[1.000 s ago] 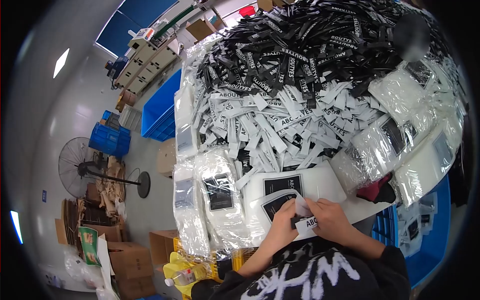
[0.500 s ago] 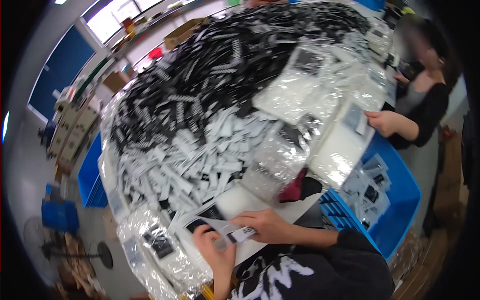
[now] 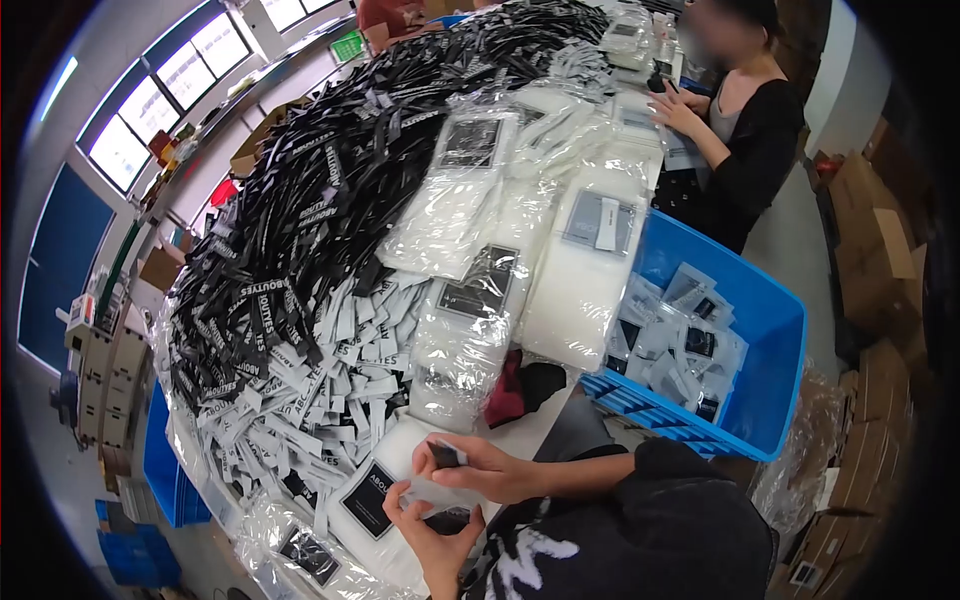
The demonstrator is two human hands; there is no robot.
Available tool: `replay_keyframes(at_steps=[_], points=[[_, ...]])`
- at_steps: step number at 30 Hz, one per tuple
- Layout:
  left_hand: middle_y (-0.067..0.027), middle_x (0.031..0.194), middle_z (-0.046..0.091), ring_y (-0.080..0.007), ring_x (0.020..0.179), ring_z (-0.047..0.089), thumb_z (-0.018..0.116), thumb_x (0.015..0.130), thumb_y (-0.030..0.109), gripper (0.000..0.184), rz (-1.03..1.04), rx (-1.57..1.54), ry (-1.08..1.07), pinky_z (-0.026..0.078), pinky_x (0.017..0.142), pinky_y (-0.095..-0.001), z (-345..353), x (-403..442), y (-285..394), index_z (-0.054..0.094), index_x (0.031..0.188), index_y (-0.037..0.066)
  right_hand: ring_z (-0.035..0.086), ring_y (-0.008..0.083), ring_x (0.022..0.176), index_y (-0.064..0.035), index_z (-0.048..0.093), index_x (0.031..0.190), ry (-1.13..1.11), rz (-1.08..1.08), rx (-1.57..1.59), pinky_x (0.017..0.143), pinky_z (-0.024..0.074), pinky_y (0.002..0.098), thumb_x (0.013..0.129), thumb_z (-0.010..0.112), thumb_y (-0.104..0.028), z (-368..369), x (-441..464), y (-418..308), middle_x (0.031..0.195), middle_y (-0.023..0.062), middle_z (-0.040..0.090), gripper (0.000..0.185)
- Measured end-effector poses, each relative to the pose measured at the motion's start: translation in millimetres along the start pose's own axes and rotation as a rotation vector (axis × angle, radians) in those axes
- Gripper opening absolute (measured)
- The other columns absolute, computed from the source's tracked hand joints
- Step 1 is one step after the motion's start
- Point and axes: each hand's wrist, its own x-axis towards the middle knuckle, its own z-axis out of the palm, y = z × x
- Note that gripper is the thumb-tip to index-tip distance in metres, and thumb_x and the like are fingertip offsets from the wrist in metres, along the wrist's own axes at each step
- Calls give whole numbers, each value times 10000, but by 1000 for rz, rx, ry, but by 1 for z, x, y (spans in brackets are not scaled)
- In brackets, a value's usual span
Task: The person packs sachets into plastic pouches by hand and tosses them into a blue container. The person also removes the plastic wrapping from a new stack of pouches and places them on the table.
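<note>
In front of my body, my left hand (image 3: 437, 540) is closed on a small translucent plastic bag (image 3: 440, 496), its thumb and fingers at the bag's edges. My right hand (image 3: 490, 472) pinches a small dark label strip (image 3: 447, 455) at the bag's upper side. Whether part of the strip is inside the bag, I cannot tell. Under and beside my hands lies a stack of frosted bags with a black printed panel (image 3: 368, 498). Just beyond is a heap of white printed strips (image 3: 290, 410), with a larger heap of black strips (image 3: 270, 240) behind it.
Plastic-wrapped bag stacks (image 3: 470, 310) and an unwrapped stack (image 3: 570, 300) cover the table's right side. A dark red and black cloth item (image 3: 520, 388) lies near its edge. A blue crate (image 3: 770, 340) holds several filled bags. Another person (image 3: 745, 130) works at the far right.
My view has swung right and upward. My right hand has turned, its fingers now raised around the strip above the bag. The other person's hand has left the unwrapped bag stack.
</note>
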Motion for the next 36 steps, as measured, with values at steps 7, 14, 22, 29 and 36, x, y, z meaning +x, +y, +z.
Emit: replay_keyframes(at_steps=[7,14,22,29,36], points=[[-181,1306,274,-316,1235,335,760,515,54,781,44,-158,35,289,1014,-421,7,-7,-6,291,1137,110,495,141,888,-9,525,1020,-95,-3,-321,785,405,296,968,425,-298,3,1,15,951,64,538,310],[-166,1289,285,-300,1215,339,764,503,8,850,68,-97,36,283,1014,-418,7,-12,1,288,1199,118,507,104,995,-18,519,1197,-74,-25,-260,856,413,265,963,461,-330,6,-9,10,1068,59,580,394],[-25,759,541,-69,678,456,507,927,100,147,-318,-198,-102,366,598,-199,-33,5,-5,556,954,-36,534,104,989,-16,526,1164,-55,12,94,869,420,257,875,618,-139,-9,-7,12,1041,41,602,327],[-40,705,582,-88,629,501,590,864,83,113,-396,-169,-126,381,567,-217,-30,-18,-21,588,893,-25,574,156,741,12,632,959,29,-221,-535,648,446,293,838,652,-104,-23,0,-26,832,82,604,169],[-62,631,397,-114,589,326,469,948,104,219,-329,-196,-80,304,514,-283,-21,4,20,455,766,-18,572,246,641,-1,633,994,-71,-205,-753,588,458,306,876,605,-130,-35,-7,-34,730,136,594,178]])
